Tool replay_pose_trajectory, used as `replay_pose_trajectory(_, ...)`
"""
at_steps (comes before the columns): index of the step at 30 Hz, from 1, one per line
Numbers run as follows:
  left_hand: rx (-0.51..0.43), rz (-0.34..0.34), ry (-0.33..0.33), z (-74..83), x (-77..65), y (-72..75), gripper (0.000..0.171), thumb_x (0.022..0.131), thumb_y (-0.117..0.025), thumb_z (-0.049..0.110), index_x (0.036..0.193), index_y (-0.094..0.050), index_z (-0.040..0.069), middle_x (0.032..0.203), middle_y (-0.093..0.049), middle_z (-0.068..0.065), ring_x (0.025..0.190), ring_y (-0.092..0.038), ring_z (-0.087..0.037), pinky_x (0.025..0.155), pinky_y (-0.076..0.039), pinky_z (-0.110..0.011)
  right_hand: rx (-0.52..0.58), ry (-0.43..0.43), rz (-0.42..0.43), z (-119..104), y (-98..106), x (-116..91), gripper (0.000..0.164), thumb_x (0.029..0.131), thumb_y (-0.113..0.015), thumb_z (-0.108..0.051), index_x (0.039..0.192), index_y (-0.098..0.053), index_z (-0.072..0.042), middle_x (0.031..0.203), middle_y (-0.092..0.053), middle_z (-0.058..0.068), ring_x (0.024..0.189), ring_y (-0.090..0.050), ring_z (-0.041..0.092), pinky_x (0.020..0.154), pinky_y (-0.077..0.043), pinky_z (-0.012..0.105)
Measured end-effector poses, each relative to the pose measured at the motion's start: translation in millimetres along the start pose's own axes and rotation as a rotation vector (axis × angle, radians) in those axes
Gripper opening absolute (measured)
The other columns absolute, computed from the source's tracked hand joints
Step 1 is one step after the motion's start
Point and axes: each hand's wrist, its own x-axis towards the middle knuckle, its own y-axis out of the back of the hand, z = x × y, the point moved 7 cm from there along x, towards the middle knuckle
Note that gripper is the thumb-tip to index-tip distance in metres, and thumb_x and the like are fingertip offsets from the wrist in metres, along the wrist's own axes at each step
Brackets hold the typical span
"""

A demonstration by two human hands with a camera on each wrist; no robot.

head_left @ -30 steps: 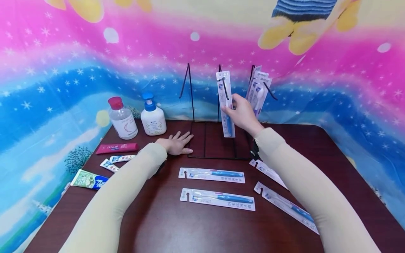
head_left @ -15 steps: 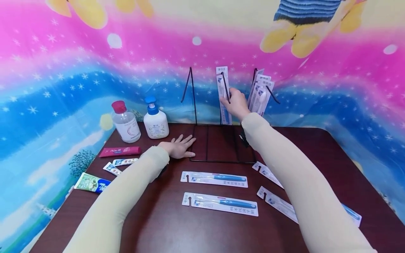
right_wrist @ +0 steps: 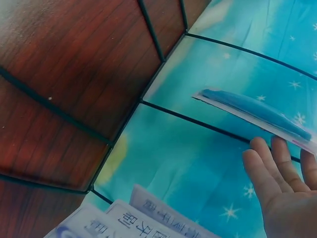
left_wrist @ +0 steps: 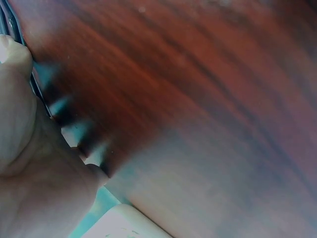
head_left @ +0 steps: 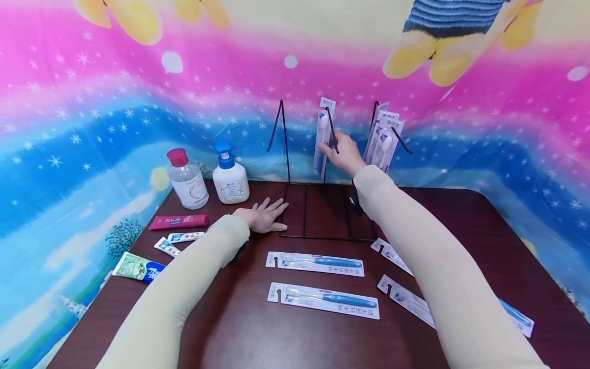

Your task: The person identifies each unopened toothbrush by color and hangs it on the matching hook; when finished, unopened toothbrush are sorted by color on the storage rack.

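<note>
In the head view, a packaged toothbrush (head_left: 322,134) hangs on the middle hook of a black wire rack (head_left: 304,210). My right hand (head_left: 342,152) pinches its card, the thumb showing at the front. From the right wrist, the blue handle end of this toothbrush (right_wrist: 257,111) slants above the fingers of my right hand (right_wrist: 287,188); the thumb is out of sight there. My left hand (head_left: 264,215) lies with spread fingers on the table at the rack base's left edge. Several more packaged toothbrushes (head_left: 386,141) hang on the right hook.
Packaged toothbrushes (head_left: 315,264) lie on the dark table (head_left: 258,338), some partly under my right sleeve. At the left stand a red-capped bottle (head_left: 188,182) and a pump bottle (head_left: 231,179). A pink tube (head_left: 178,222) and smaller tubes lie before them. The rack's left hook (head_left: 275,125) is bare.
My right hand has pushed the packaged toothbrush farther back along the middle hook, away from me. The left hand stays in place; the view has shifted slightly.
</note>
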Motion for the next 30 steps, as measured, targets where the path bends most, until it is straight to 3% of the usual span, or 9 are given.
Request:
replay_pose_trajectory(4,0.004,-0.009,-0.002,1.9,3.0,-3.1,0.076,0.092,-0.035,0.057,0.149,-0.003,0.018,0.154,0.002,-0.006,0.137,0.002,-0.038,0.105,-0.008,-0.057,-0.016,-0.073,-0.014,12,1,-7,0.047,0.09,-0.053,-0.047,0.117,-0.049,-0.009,0.106,-0.056,0.01,0.094,-0.053,0.023,0.08,-0.044,0.041)
replay_pose_trajectory(8,0.017,-0.015,-0.004,1.0,6.1,-5.6,0.076,0.092,-0.033,0.058,0.149,-0.003,0.018,0.154,0.003,-0.006,0.137,0.002,-0.038,0.105,-0.008,-0.057,-0.019,-0.154,-0.088,21,1,-22,0.06,0.089,-0.052,-0.05,0.131,-0.044,-0.009,0.123,-0.051,0.01,0.105,-0.051,0.023,0.087,-0.043,0.042)
replay_pose_trajectory(10,0.017,-0.017,-0.002,-0.4,7.3,-6.3,0.076,0.092,-0.032,0.059,0.149,-0.002,0.018,0.154,0.003,-0.006,0.137,0.003,-0.037,0.105,-0.007,-0.057,-0.043,-0.155,-0.14,23,0,-33,0.064,0.088,-0.051,-0.052,0.135,-0.043,-0.009,0.129,-0.048,0.01,0.109,-0.05,0.023,0.09,-0.042,0.043)
replay_pose_trajectory(14,-0.017,-0.014,-0.004,-4.9,8.9,-7.4,0.078,0.091,-0.034,0.06,0.149,-0.002,0.019,0.154,0.004,-0.006,0.136,0.004,-0.038,0.105,-0.006,-0.058,-0.161,-0.023,-0.215,24,2,-62,0.056,0.088,-0.051,-0.053,0.127,-0.053,-0.013,0.121,-0.055,0.006,0.103,-0.054,0.02,0.086,-0.045,0.042)
replay_pose_trajectory(18,-0.009,-0.015,0.0,-5.7,6.0,-4.6,0.079,0.091,-0.035,0.059,0.149,-0.002,0.018,0.154,0.004,-0.007,0.136,0.003,-0.039,0.105,-0.007,-0.058,-0.308,0.173,-0.228,25,12,-101,0.031,0.09,-0.057,-0.038,0.108,-0.066,-0.015,0.1,-0.065,0.0,0.089,-0.06,0.017,0.078,-0.047,0.038)
replay_pose_trajectory(20,0.005,-0.015,0.007,-3.9,3.4,-1.5,0.078,0.092,-0.035,0.058,0.149,-0.003,0.018,0.154,0.003,-0.007,0.136,0.002,-0.039,0.105,-0.008,-0.058,-0.377,0.228,-0.242,32,20,-124,0.022,0.09,-0.06,-0.03,0.102,-0.069,-0.014,0.096,-0.067,0.0,0.087,-0.062,0.017,0.077,-0.047,0.039)
replay_pose_trajectory(24,0.024,-0.007,0.011,-3.2,2.9,1.2,0.077,0.092,-0.035,0.058,0.149,-0.003,0.018,0.154,0.002,-0.007,0.137,0.001,-0.039,0.105,-0.008,-0.057,-0.487,0.238,-0.285,66,42,-166,0.017,0.087,-0.064,-0.023,0.098,-0.071,-0.012,0.091,-0.068,-0.001,0.083,-0.062,0.017,0.075,-0.048,0.04)
replay_pose_trajectory(30,0.036,0.006,-0.006,-0.9,4.0,2.8,0.077,0.093,-0.036,0.056,0.149,-0.003,0.015,0.154,0.001,-0.01,0.136,-0.001,-0.04,0.105,-0.011,-0.056,-0.54,0.137,-0.252,134,89,-217,0.017,0.084,-0.068,-0.021,0.096,-0.071,-0.01,0.089,-0.068,0.001,0.079,-0.062,0.017,0.072,-0.049,0.042)
